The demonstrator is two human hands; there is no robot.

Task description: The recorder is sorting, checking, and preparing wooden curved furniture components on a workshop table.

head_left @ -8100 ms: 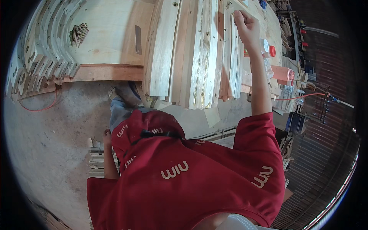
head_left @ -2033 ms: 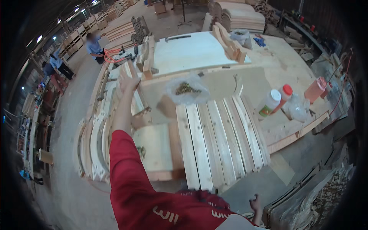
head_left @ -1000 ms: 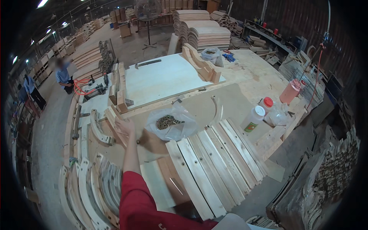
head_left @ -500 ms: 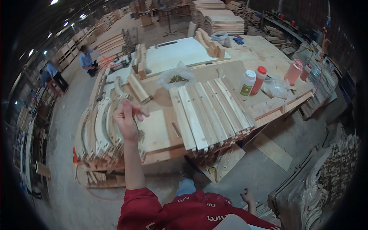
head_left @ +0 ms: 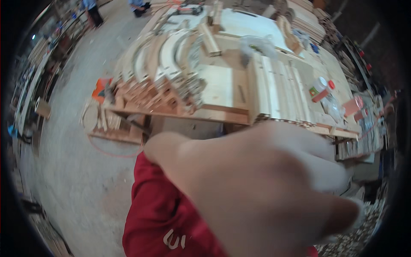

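Note:
My left hand [head_left: 257, 184] is raised very close in front of the view, large and smeared by motion. Its fingers point right and look bent, but I cannot make out whether anything is in them. Behind it, on a wooden workbench [head_left: 188, 112], lies a row of straight, pale wooden slats [head_left: 278, 88] with small dark holes. Curved wooden pieces [head_left: 167, 60] are stacked at the bench's left end. A clear plastic bag [head_left: 258, 45] with small dark items rests just beyond the slats. My right hand is out of view.
A white bottle [head_left: 317, 85], a red-capped bottle [head_left: 324, 92] and a pink bottle [head_left: 353, 105] are on the bench's right side. An orange object [head_left: 101, 90] sits by the left corner. A cardboard tube [head_left: 42, 108] stands farther left. People in blue shirts [head_left: 138, 6] are far off.
My left hand has come from above the bench up close and to the right, covering much of the view. The view has tilted down and left. My right hand has gone out of sight.

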